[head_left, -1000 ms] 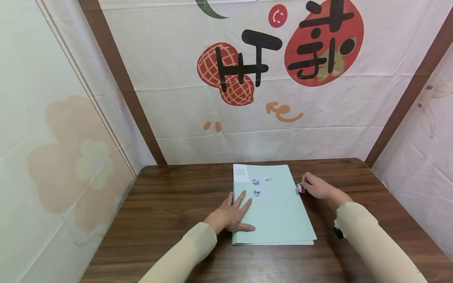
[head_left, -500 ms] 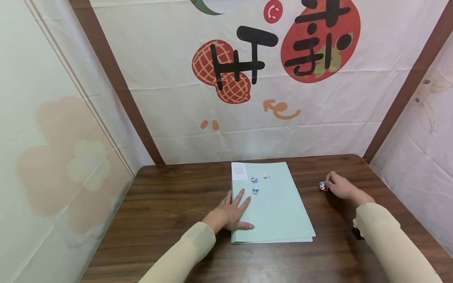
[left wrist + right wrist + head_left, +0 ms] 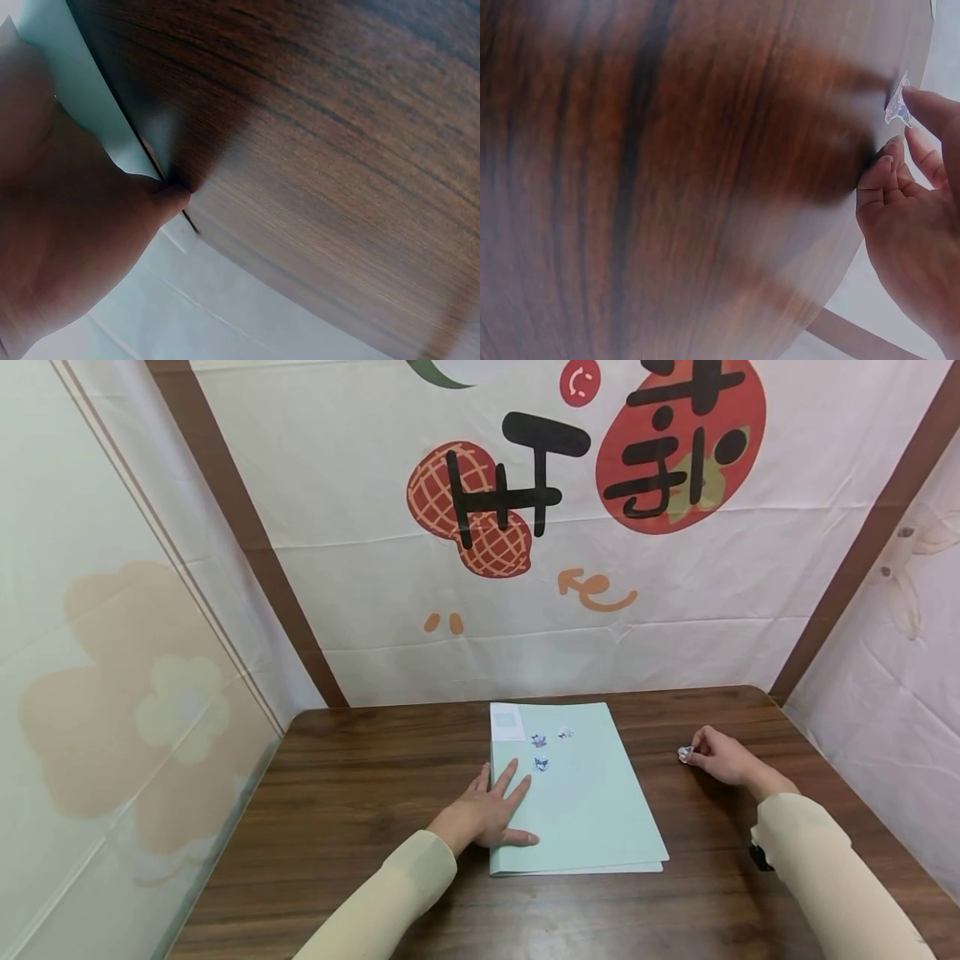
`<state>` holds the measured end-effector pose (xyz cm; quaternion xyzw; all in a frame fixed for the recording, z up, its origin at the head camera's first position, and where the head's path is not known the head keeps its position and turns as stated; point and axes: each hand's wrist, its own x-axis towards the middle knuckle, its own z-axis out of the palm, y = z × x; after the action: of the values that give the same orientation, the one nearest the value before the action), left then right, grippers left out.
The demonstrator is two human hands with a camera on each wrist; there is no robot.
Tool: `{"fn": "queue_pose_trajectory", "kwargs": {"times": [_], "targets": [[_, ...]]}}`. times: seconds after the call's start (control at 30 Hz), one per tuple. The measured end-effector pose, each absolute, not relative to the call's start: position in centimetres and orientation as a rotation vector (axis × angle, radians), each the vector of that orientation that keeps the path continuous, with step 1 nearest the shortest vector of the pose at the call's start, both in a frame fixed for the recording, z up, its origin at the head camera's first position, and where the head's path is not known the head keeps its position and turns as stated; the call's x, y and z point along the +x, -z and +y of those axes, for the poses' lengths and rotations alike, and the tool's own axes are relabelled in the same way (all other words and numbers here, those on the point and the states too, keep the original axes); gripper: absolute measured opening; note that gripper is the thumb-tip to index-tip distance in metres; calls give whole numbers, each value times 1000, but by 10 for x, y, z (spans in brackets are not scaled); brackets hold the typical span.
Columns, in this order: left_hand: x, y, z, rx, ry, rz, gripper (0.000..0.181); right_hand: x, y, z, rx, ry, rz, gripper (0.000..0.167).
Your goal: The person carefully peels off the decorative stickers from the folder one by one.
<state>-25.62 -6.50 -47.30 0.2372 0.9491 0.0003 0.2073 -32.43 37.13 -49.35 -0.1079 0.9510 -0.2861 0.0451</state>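
A pale mint-green folder [image 3: 585,810] lies closed on the table, with a white label [image 3: 507,723] at its upper left. Three small cartoon stickers sit on its cover: a purple one [image 3: 539,741], a pale one [image 3: 566,732] and a blue one [image 3: 541,763]. My left hand [image 3: 491,814] rests with spread fingers on the folder's left edge. To the right of the folder, just over the tabletop, my right hand [image 3: 723,757] pinches a small shiny sticker [image 3: 685,754] between thumb and fingers. In the right wrist view that sticker [image 3: 898,111] is seen tilted near the fingertips.
The dark wooden table [image 3: 360,810] has rounded far corners. Behind it hangs a white printed cloth [image 3: 375,568], and more cloth closes in the left and right sides. A dark object [image 3: 760,858] shows under the right sleeve.
My right hand has moved right, away from the folder's right edge, with the sticker in its fingers, and the sticker has turned. My left hand has stayed on the folder.
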Motion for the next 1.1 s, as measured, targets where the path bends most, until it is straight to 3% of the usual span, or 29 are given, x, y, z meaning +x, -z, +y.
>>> {"fn": "queue_pose_trajectory", "kwargs": {"times": [0.47, 0.8, 1.1], "targets": [[-256, 472, -64, 663, -9, 2650, 98, -326, 493, 371, -271, 833, 2890, 37], [-258, 474, -64, 661, -4, 2649, 97, -328, 496, 369, -339, 817, 2932, 19], [-257, 475, -64, 645, -12, 2637, 96, -329, 498, 371, -323, 798, 2940, 28]]}}
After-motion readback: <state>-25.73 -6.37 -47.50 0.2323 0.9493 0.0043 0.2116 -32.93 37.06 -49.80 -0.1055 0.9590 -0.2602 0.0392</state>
